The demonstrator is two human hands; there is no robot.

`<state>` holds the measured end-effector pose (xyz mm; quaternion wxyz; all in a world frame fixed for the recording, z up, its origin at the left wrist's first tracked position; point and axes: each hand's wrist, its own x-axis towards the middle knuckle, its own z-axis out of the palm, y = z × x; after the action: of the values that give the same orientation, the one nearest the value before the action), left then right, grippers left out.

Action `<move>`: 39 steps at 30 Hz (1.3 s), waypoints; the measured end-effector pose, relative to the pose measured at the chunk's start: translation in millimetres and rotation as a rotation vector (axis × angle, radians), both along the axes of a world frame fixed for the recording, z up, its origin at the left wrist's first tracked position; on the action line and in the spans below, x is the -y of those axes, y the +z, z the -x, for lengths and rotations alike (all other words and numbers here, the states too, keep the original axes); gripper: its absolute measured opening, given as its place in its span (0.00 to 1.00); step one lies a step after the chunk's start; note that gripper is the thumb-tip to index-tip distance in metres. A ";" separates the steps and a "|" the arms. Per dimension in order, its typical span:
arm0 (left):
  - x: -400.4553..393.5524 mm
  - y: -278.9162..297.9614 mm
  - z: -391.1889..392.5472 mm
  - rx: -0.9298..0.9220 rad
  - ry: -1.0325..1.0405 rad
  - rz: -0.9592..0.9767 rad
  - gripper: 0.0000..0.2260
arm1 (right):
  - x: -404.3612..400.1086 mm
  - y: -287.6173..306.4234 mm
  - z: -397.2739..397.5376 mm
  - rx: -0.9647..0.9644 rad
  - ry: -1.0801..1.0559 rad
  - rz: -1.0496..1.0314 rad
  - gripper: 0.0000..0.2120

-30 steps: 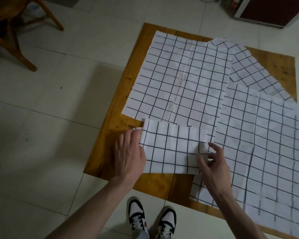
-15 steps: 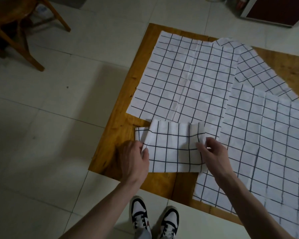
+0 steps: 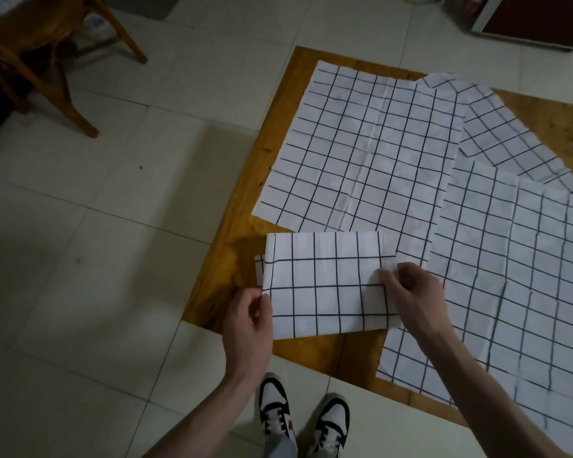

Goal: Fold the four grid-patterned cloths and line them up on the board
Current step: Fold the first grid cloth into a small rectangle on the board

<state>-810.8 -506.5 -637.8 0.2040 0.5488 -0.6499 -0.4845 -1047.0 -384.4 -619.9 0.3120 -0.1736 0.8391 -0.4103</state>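
A folded white cloth with a black grid [image 3: 325, 285] lies at the near left corner of the wooden board [image 3: 245, 233]. My left hand [image 3: 248, 322] pinches its left edge and my right hand [image 3: 411, 292] pinches its right edge. Its top layer is partly lifted, and a lower layer sticks out at the left. A large unfolded grid cloth [image 3: 361, 150] lies flat behind it. A second unfolded one [image 3: 523, 279] spreads over the right side, and a third [image 3: 510, 133] lies partly under both at the far right.
The board rests on a pale tiled floor [image 3: 113, 226]. A wooden chair [image 3: 40, 47] stands at the far left. A dark red cabinet [image 3: 536, 18] is at the far right. My two shoes [image 3: 305, 421] are at the board's near edge.
Both hands moved from resting on the small cloth to pinching its side edges. They have lifted the top layer and are folding it, with the fold now lying wider and flatter.
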 end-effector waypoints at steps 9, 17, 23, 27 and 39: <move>-7.9 -2.2 -3.2 0.149 -0.057 0.096 0.10 | -4.7 -13.6 -5.9 -0.103 0.145 -0.077 0.08; -9.8 0.1 5.6 0.114 -0.032 0.123 0.08 | -17.8 -9.9 -14.8 -0.092 0.076 -0.058 0.04; -23.1 11.4 -8.1 0.176 -0.001 0.130 0.06 | -35.0 1.1 -31.0 -0.046 0.033 0.017 0.05; -35.9 7.9 -19.9 0.158 0.057 -0.062 0.08 | -46.8 -5.2 -37.6 -0.078 0.090 -0.071 0.05; -42.6 1.2 -21.0 0.270 0.180 -0.075 0.05 | -40.0 -18.0 -40.6 -0.306 0.272 -0.255 0.05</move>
<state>-789.8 -463.9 -636.6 0.1365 0.6721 -0.6011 -0.4102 -1006.4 -344.4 -637.8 0.2531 -0.3044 0.8905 -0.2242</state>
